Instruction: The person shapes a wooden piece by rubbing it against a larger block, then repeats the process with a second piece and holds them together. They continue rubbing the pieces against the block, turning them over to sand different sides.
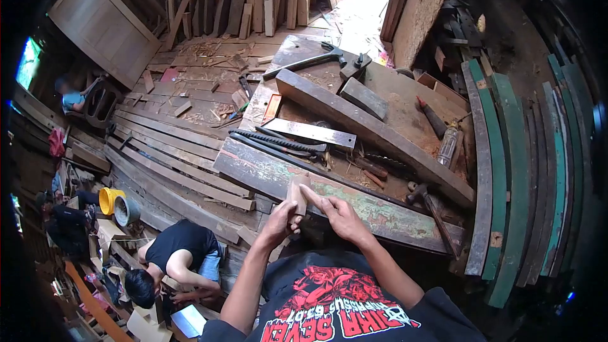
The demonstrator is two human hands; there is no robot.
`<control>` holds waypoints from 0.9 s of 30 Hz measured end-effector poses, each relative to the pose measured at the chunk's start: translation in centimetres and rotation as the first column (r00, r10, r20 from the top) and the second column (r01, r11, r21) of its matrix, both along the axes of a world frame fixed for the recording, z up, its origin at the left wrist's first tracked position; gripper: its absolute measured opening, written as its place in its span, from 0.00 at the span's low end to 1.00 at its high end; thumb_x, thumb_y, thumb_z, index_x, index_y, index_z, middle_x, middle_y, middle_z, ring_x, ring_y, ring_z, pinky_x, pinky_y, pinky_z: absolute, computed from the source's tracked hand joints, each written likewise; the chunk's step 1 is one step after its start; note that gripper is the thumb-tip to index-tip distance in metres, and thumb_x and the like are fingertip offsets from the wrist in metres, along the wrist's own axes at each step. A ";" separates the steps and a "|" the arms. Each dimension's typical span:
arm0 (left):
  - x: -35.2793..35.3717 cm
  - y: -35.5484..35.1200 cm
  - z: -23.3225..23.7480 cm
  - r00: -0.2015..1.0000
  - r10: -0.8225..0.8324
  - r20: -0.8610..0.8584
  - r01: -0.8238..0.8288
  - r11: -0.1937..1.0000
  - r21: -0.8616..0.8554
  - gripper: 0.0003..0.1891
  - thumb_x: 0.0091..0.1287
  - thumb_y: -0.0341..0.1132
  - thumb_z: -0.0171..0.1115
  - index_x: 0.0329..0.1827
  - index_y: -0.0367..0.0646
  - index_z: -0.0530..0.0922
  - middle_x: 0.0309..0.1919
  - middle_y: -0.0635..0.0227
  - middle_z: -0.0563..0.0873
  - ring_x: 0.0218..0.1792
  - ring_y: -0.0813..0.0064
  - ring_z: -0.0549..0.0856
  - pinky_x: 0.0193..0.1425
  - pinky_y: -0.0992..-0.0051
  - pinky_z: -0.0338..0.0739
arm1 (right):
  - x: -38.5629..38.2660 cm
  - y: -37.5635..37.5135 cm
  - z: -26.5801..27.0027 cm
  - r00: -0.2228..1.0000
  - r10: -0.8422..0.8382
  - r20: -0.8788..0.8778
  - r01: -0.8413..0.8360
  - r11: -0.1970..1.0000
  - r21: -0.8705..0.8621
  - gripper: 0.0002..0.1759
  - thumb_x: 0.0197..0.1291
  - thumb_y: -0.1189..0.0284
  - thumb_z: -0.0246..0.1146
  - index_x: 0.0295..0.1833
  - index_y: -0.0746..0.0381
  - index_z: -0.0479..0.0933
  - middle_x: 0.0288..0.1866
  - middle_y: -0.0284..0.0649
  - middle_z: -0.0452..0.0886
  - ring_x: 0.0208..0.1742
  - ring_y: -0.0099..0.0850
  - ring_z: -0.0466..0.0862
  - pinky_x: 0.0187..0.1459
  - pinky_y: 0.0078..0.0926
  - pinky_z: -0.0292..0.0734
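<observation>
My left hand (280,220) is closed around the lower part of a small, pale wooden block (296,194), which is held upright over the near edge of the workbench. My right hand (345,220) comes in from the other side, its index finger stretched out and touching the block's face. Its other fingers are partly hidden. Just beyond both hands lies a long plank (373,209) with worn green paint. A try square (310,132), a claw hammer (310,62) and a thick wooden beam (380,136) rest farther back on the bench.
A second hammer (434,215) lies at the bench's right end. Green-painted boards (506,183) stand to the right. Long planks (177,158) cover the floor at left, near a yellow bucket (111,201). Another person (180,256) bends down at lower left; one more sits farther back.
</observation>
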State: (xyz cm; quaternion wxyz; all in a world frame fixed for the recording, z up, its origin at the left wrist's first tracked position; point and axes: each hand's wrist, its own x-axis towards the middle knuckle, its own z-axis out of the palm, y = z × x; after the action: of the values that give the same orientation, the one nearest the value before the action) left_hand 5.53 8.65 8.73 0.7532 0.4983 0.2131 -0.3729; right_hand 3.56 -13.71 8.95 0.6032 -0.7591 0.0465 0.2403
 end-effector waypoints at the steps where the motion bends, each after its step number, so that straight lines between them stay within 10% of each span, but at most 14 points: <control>1: -0.1 0.0 -0.3 1.000 -0.016 0.019 0.016 1.000 -0.010 0.13 0.84 0.46 0.56 0.57 0.46 0.77 0.27 0.76 0.77 0.23 0.81 0.74 0.27 0.77 0.70 | 0.0 0.5 0.5 0.997 0.004 -0.076 -0.009 0.997 -0.071 0.33 0.86 0.52 0.48 0.78 0.66 0.74 0.70 0.59 0.83 0.73 0.48 0.83 0.74 0.41 0.74; 7: 0.3 1.1 -3.7 0.878 -0.321 0.354 0.192 0.915 0.355 0.20 0.86 0.46 0.54 0.65 0.38 0.78 0.35 0.69 0.84 0.30 0.81 0.79 0.33 0.74 0.75 | -1.9 3.9 1.8 0.829 0.038 0.558 0.207 0.906 -0.368 0.29 0.81 0.58 0.60 0.78 0.63 0.75 0.56 0.54 0.87 0.52 0.51 0.90 0.56 0.45 0.84; 11: 0.8 1.6 -2.4 0.748 -0.497 0.440 0.180 0.790 0.586 0.23 0.85 0.47 0.54 0.62 0.31 0.79 0.45 0.50 0.91 0.48 0.60 0.89 0.59 0.59 0.82 | -2.8 5.6 4.3 0.955 0.071 0.288 0.107 0.824 -0.557 0.28 0.79 0.62 0.60 0.81 0.51 0.73 0.54 0.61 0.85 0.50 0.59 0.89 0.50 0.56 0.85; 18: 1.6 1.7 -2.3 0.741 -0.487 0.463 0.161 0.797 0.582 0.22 0.82 0.46 0.56 0.51 0.29 0.83 0.42 0.34 0.89 0.50 0.37 0.90 0.54 0.50 0.82 | -1.3 8.2 2.8 0.900 0.110 0.422 0.234 0.696 -0.679 0.31 0.80 0.61 0.59 0.85 0.41 0.67 0.52 0.57 0.84 0.41 0.61 0.89 0.43 0.59 0.88; 23: 0.4 1.2 -3.3 0.781 -0.399 0.480 0.098 0.838 0.537 0.22 0.82 0.45 0.58 0.47 0.29 0.85 0.33 0.41 0.89 0.37 0.49 0.91 0.46 0.55 0.82 | -1.4 8.9 3.0 0.869 0.232 0.436 0.199 0.644 -0.739 0.36 0.80 0.63 0.57 0.88 0.31 0.58 0.50 0.57 0.84 0.35 0.60 0.89 0.37 0.59 0.88; 27: 0.5 1.7 -2.4 0.888 -0.239 0.392 0.115 0.942 0.314 0.21 0.84 0.47 0.58 0.39 0.37 0.84 0.24 0.78 0.79 0.23 0.85 0.72 0.27 0.71 0.67 | 0.5 9.6 3.5 0.917 0.234 0.323 0.145 0.559 -0.816 0.37 0.79 0.64 0.58 0.88 0.30 0.57 0.48 0.57 0.82 0.37 0.60 0.89 0.37 0.59 0.87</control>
State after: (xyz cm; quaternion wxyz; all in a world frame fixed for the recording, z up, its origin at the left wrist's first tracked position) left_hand 6.03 10.36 6.34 0.6649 0.6870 0.0481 -0.2892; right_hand 4.08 -4.15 12.46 0.1659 -0.9850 0.0110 0.0471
